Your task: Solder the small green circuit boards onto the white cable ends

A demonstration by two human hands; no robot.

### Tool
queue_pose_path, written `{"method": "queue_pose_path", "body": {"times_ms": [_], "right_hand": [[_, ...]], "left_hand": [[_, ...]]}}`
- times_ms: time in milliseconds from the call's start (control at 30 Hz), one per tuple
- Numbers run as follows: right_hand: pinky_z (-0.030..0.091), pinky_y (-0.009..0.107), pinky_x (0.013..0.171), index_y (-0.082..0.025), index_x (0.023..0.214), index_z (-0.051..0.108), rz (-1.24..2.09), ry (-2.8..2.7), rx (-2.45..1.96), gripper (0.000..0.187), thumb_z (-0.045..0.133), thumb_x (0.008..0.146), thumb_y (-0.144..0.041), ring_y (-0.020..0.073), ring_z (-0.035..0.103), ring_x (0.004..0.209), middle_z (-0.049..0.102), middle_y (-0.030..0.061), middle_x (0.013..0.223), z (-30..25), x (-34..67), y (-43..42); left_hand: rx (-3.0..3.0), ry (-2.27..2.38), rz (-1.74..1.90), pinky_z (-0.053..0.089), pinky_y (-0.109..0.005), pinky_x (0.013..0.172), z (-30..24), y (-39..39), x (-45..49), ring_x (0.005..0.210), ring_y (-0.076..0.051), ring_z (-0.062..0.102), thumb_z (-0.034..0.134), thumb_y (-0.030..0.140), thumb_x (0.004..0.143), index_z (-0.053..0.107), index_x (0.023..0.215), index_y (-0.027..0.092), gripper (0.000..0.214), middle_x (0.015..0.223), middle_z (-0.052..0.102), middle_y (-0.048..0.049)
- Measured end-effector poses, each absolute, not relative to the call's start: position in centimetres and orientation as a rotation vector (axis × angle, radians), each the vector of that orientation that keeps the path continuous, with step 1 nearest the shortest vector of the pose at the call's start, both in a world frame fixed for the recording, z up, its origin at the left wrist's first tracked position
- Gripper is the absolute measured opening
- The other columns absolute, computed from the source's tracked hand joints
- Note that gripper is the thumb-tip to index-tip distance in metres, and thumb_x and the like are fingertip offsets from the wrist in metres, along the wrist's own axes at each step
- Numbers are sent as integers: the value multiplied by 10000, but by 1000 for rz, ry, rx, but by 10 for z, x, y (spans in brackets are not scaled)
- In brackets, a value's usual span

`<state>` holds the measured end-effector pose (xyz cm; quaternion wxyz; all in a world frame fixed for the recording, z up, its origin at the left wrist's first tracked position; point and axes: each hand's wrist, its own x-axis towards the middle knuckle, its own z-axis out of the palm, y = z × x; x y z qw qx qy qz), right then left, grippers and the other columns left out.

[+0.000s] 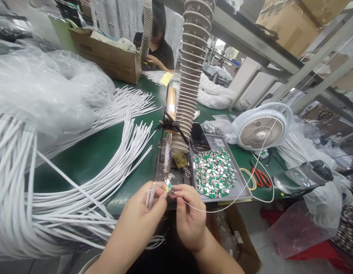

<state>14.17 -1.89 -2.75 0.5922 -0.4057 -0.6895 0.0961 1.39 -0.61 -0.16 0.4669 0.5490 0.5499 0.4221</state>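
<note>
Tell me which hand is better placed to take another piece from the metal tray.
Probably the right hand: it is nearer the metal tray, though it appears to hold a thin white strand. The left hand is farther off, with white cables in its grip.

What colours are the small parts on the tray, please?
The small parts are green and silver, clearest in the head view.

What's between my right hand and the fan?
The head view shows a tray piled with small green-and-silver pieces, then a strip of green tabletop, between your right hand and the fan.
</note>
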Motion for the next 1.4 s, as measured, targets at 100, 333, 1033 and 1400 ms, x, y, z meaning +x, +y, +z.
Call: {"method": "queue_pose_path", "body": {"times_ms": [100,333,1033,1400], "right_hand": [[577,362,763,-202,982,590,208,-1608,-935,219,433,884,-84,192,675,874,683,75,861,-27,141,-17],[584,362,753,-201,978,590,185,-1614,-937,212,435,889,-88,190,675,869,685,82,887,-25,138,-12],[562,317,806,-177,986,597,227,-1596,-877,232,469,855,-34,164,648,909,666,86,930,-22,134,-7],[539,278,828,-161,968,610,270,-1587,-871,251,469,832,-3,153,640,918,664,87,920,-22,135,-9]], "left_hand": [[1346,1352,1046,495,-314,701,1,-5,14,815,-243,648,558,321,754,580,652,235,136,884,697,-49],[1357,1406,1048,488,-316,737,4,-4,13,863,-247,642,544,359,756,578,653,237,163,914,691,-46],[1348,1432,1049,488,-306,731,5,-2,9,905,-248,642,558,369,748,582,685,233,151,964,680,-42],[1372,1428,1034,478,-333,783,0,-4,9,887,-240,638,543,421,752,573,699,234,197,978,670,-54]]}}
